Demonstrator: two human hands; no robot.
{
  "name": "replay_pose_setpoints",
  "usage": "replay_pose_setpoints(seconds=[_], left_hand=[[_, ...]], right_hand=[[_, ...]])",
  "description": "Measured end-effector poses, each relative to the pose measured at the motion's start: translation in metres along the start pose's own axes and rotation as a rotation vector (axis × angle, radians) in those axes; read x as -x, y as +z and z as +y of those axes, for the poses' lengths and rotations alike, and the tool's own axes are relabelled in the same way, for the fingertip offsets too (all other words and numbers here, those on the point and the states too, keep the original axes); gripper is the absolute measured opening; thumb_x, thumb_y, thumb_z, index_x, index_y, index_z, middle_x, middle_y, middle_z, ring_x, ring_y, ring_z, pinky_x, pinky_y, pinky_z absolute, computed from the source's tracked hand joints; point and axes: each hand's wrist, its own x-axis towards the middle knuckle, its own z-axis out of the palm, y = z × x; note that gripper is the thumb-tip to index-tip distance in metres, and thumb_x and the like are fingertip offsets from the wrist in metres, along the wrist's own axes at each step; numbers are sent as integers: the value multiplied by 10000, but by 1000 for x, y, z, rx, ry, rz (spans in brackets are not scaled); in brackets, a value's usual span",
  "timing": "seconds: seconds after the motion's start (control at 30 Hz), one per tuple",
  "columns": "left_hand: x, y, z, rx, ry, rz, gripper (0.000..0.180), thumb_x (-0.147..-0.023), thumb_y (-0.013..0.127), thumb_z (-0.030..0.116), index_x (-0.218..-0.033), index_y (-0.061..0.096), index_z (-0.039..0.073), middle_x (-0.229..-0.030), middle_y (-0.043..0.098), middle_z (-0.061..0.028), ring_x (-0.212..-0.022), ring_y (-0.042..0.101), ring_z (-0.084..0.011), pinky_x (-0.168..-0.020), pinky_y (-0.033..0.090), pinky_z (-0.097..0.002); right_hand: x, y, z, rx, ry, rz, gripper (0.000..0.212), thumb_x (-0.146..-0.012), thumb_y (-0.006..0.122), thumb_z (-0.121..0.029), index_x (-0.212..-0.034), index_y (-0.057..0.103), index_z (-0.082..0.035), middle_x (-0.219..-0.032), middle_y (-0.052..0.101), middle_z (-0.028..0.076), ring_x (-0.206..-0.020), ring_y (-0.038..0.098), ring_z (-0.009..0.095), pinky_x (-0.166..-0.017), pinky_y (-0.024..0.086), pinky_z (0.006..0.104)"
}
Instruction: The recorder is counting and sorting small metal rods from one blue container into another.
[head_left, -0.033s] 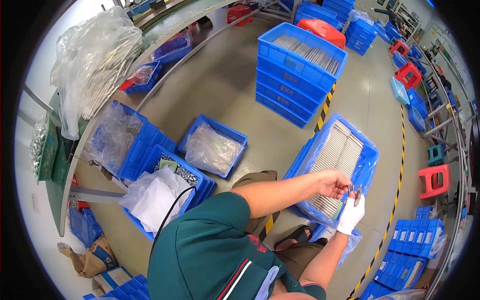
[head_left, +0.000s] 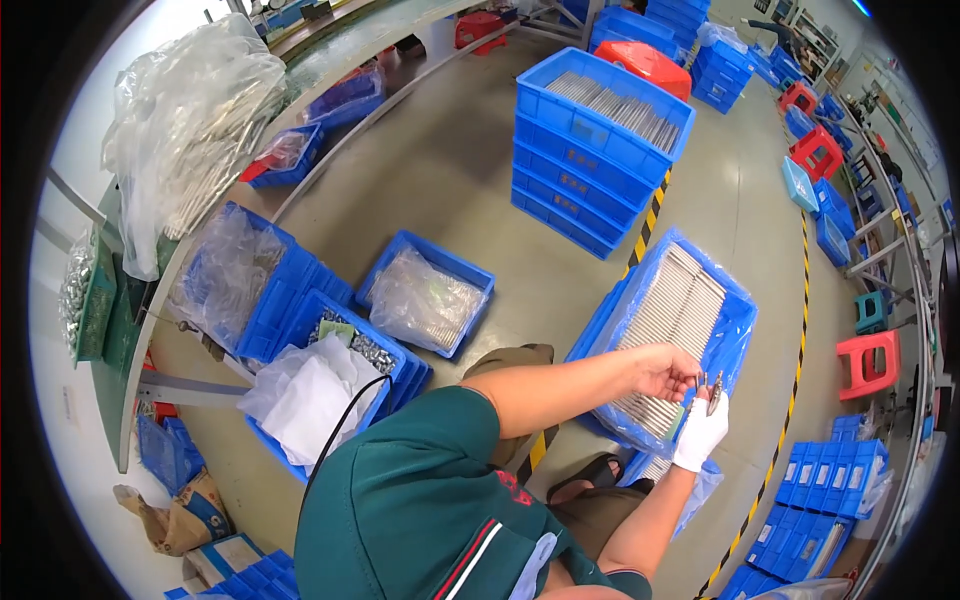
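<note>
My left hand point(head_left: 666, 371) is bare, its fingers closed in a pinch by the right fingertips. Whatever it grips is too small to make out. On my right hand point(head_left: 703, 432) there is a white glove or wrap, with some fingertips showing. That hand is closed around small, dark, slender metal pieces point(head_left: 716, 392) that stick up between the two hands. Just beyond and below both hands stands a blue crate point(head_left: 741, 305) lined with blue plastic film. Rows of pale, slim metal rods point(head_left: 680, 290) lie packed in it, partly hidden by my left forearm.
A stack of blue crates point(head_left: 575, 190) stands ahead, its top one full of metal rods. To my left are a crate of bagged rods point(head_left: 432, 290) and one with metal parts under white sheeting point(head_left: 320, 385). A workbench point(head_left: 160, 300) runs along the left; red stools point(head_left: 868, 362) stand right.
</note>
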Motion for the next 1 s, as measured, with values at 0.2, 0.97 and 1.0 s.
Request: replay_pose_setpoints(seconds=[0.2, 0.97, 1.0], left_hand=[[8, 3, -2, -111, 91, -47, 56, -818, 567, 83, -852, 569, 38, -673, 575, -47, -556, 549, -123, -521, 490, -276], [12, 10, 3, -645, 395, 111, 115, -779, 639, 79, -790, 611, -33, -629, 570, -39, -499, 505, -87, -463, 433, -218], [13, 11, 3, -663, 394, 125, 119, -777, 641, 85, -788, 614, -31, -629, 571, -39, -504, 508, -85, -469, 436, -217]], right_hand=[[-1, -3, 4, -29, 10, 18, 129, -828, 549, -83, -890, 533, 29, -767, 567, 80, -677, 512, 149, -645, 436, 291], [-3, 0, -9, -66, 37, -13, 148, -860, 523, -148, -825, 528, -5, -624, 503, 38, -534, 466, 102, -503, 391, 257], [-3, 0, -8, -98, 42, 9, 149, -860, 522, -148, -823, 528, -4, -626, 502, 39, -537, 467, 103, -505, 392, 257]])
